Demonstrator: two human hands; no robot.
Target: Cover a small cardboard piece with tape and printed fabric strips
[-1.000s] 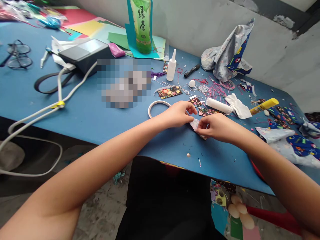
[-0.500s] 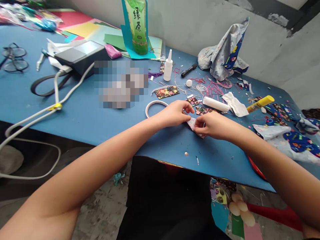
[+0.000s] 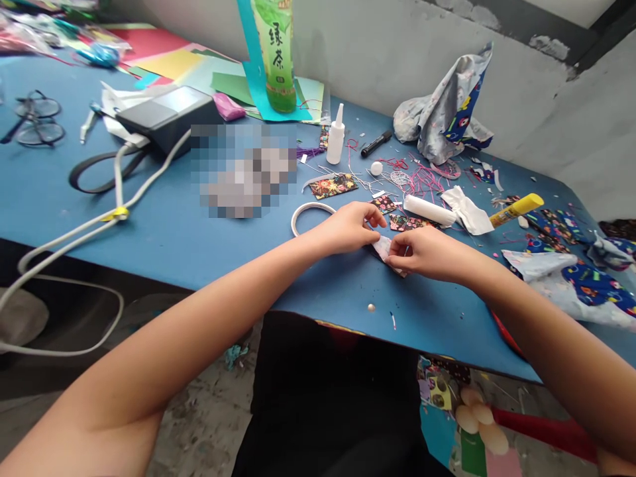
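My left hand (image 3: 352, 229) and my right hand (image 3: 426, 252) meet over a small pale folded piece of paper (image 3: 385, 248) lying on the blue table (image 3: 199, 232). Both hands pinch it with curled fingers, the left from the left side, the right from the right. Most of the piece is hidden under my fingers. A white ring of tape (image 3: 308, 213) lies just left of my left hand. Small dark floral paper pieces (image 3: 407, 222) lie just beyond my hands.
Behind the hands are a white roll (image 3: 428, 210), a yellow glue stick (image 3: 517, 209), a glue bottle (image 3: 336, 137), a black marker (image 3: 376, 143), pink threads (image 3: 422, 175) and patterned cloth (image 3: 447, 112). A green tea bottle (image 3: 276, 56), a black device (image 3: 163, 116) with cables and glasses (image 3: 32, 122) stand left.
My hands stay on the paper piece; the fingers shifted only slightly. The view wobbled a little.
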